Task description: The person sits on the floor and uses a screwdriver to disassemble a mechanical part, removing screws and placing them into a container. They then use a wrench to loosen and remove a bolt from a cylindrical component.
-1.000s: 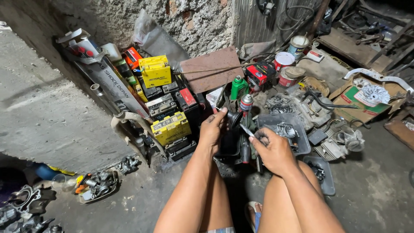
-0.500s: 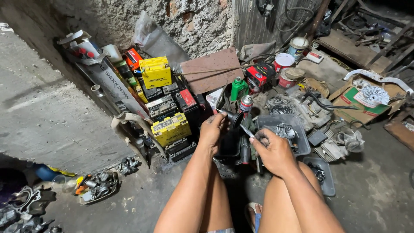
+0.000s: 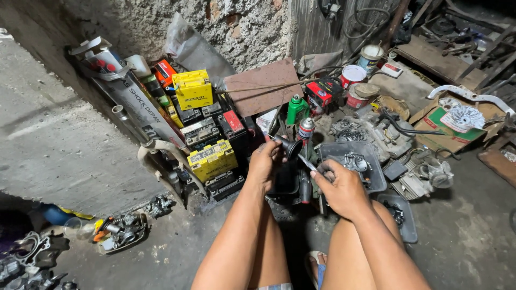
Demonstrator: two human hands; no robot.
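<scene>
Hands holding steady over the parts tray, barely shifting from a moment ago

I am watching my left hand keeping its grip closed around a small black funnel-shaped part, just above the dark tray on the floor. My right hand is staying wrapped on a thin metal tool, its tip meeting the part. Nothing has really moved; the work on that part is simply carrying on beside the spray can.
</scene>
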